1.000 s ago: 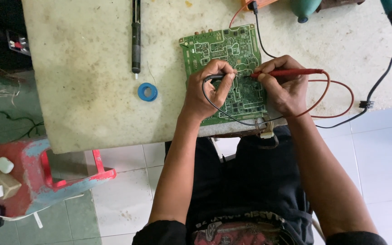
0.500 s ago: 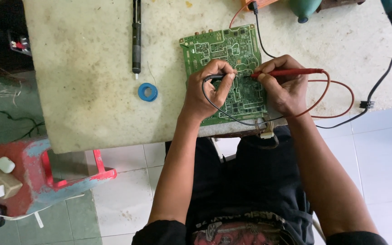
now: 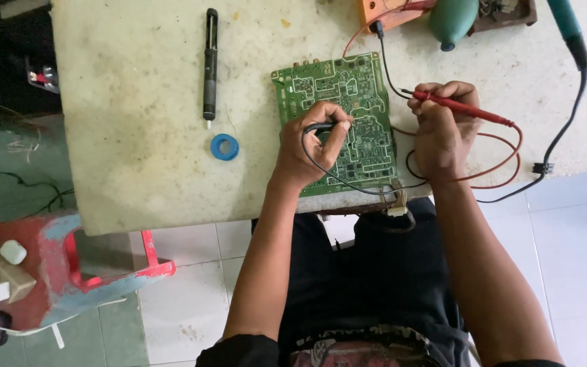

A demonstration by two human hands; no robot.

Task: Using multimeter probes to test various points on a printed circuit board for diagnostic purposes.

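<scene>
the pale worktable (image 3: 137,136) filled the upper frame, with the green circuit board (image 3: 348,115) at centre. the left hand (image 3: 310,146) pinched a black probe (image 3: 321,126) on it; the right hand (image 3: 443,129) pinched a red probe (image 3: 463,107), tip seemingly off the board's edge. steadying both wrists would have kept tips from slipping across pads.

A worn, stained pale stone tabletop (image 3: 137,136) stands over a floor of white square tiles (image 3: 565,238), which gives way to green flooring (image 3: 8,183) at the left. A chipped red-and-blue plastic stool (image 3: 69,272) sits beside the table in even daylight.
</scene>
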